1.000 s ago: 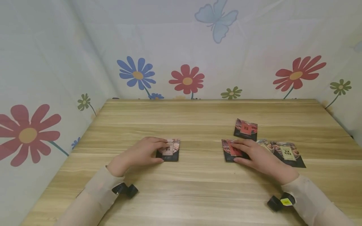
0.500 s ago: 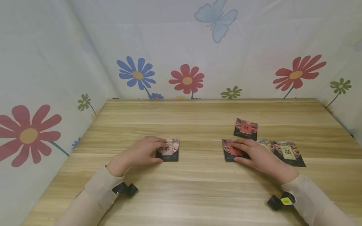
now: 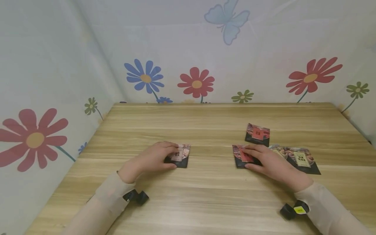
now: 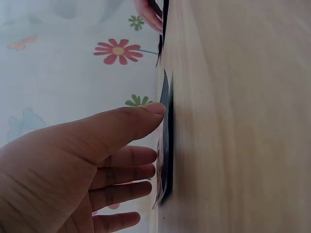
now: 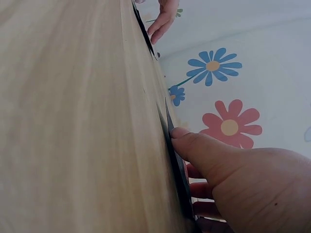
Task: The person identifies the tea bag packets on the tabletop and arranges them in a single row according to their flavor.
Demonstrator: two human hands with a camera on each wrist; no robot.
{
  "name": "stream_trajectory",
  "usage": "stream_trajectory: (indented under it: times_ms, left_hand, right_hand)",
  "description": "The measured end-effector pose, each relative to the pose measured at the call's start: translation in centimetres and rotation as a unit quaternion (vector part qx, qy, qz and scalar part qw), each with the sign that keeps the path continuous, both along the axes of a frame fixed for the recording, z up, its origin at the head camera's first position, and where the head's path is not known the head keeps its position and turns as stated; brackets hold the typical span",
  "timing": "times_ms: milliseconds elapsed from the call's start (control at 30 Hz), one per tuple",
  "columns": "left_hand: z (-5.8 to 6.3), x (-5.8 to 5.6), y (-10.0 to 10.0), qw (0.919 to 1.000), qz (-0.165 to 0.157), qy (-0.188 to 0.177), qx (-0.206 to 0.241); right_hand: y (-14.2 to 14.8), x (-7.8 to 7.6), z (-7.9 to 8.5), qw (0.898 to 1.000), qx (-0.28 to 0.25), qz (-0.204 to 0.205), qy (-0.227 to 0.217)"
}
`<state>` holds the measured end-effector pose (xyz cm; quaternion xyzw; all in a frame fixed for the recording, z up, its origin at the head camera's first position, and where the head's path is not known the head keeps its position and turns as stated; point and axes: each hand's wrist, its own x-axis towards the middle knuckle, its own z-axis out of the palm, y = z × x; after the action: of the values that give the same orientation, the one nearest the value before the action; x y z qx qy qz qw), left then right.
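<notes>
My left hand (image 3: 152,160) rests its fingertips and thumb on a flat food packet (image 3: 183,155) with a pale pink label and black lower part. In the left wrist view its fingers look fairly straight, and the thumb touches the edge of the thin packet (image 4: 165,131). To the right, my right hand (image 3: 271,164) lies over a second flat packet (image 3: 238,155) with a red label, covering its right part. The right wrist view shows the thumb touching that packet's dark edge (image 5: 178,160). Both packets lie on the table.
Another red-label packet (image 3: 258,134) lies behind the right hand. Two yellow-label packets, one in front (image 3: 302,159) and one partly covered (image 3: 277,150), lie right of it. The wooden table (image 3: 205,195) meets a flowered cloth wall (image 3: 258,58) at the back and left.
The head view has shifted slightly, so everything appears a little further right. Both hands keep their places on the packets, and no packet has visibly moved on the table.
</notes>
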<state>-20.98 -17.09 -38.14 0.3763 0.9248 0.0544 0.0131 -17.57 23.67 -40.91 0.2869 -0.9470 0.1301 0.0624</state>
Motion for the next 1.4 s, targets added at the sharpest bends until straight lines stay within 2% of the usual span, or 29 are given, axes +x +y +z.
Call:
stream_trajectory:
  times_ms: [267, 433, 667, 867, 1033, 1400]
  left_hand:
    - [-0.7, -0.2, 0.8, 0.9998, 0.012, -0.013, 0.007]
    - [-1.2, -0.1, 1.0, 0.9999, 0.012, -0.003, -0.006]
    - [-1.8, 0.1, 0.9, 0.9998, -0.004, 0.017, 0.008]
    - [-2.0, 0.3, 0.9, 0.9997, -0.012, -0.013, 0.015]
    - [-2.2, 0.5, 0.8, 0.9992, -0.02, -0.013, 0.031]
    - [-1.9, 0.7, 0.7, 0.9984, -0.011, -0.04, 0.038]
  right_hand:
    - [-0.1, 0.1, 0.1, 1.0, -0.002, 0.0, -0.001]
    - [-0.1, 0.1, 0.2, 1.0, -0.002, 0.0, -0.002]
    - [-0.3, 0.0, 0.2, 1.0, 0.0, 0.001, -0.001]
    - [-0.2, 0.1, 0.2, 1.0, 0.004, -0.003, 0.0]
    - [-0.4, 0.2, 0.4, 1.0, 0.006, -0.001, 0.0]
    - [-2.1, 0.2, 1.3, 0.999, 0.038, -0.007, -0.009]
